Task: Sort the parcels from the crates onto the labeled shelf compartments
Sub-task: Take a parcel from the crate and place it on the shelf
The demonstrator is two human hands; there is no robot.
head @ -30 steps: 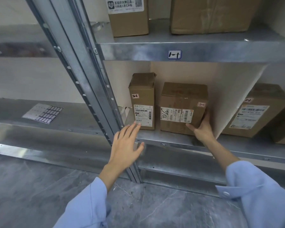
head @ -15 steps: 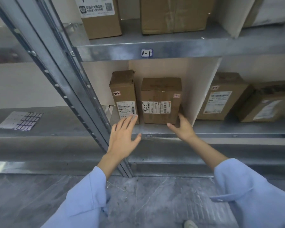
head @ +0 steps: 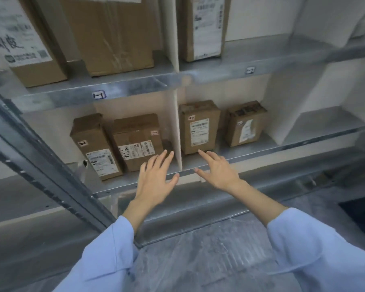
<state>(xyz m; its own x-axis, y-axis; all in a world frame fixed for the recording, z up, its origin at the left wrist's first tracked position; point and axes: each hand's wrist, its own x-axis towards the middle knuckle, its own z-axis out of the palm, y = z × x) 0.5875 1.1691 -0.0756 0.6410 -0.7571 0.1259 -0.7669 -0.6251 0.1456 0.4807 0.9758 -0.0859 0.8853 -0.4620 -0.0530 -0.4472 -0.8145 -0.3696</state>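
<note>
- Both hands are open and carry nothing. The left hand [head: 156, 178] has its fingers straight, with the tips just in front of the lower right corner of the wide parcel [head: 137, 140]. The right hand [head: 217, 171] is spread over the front edge of the lower shelf [head: 261, 151], and its index finger points near the foot of the third parcel [head: 199, 127].
- The parcels stand upright on this shelf. The tall parcel [head: 95, 144] and the wide parcel share the compartment left of the white divider [head: 176, 127]. The third parcel and a fourth parcel [head: 246, 123] stand right of it, with a gap between them.
- I judge that the step is a last tidying of these parcels before the next one is fetched. The crates are not in my sight.
- To do it well, I would push with flat fingers low on the box, so that it slides and does not tip.
- The printed labels should face the front, and no box should lean hard on the divider, which looks thin.
- Each small handwritten tag should be compared with the shelf label [head: 99, 95]. I cannot read the writing with certainty.
</note>
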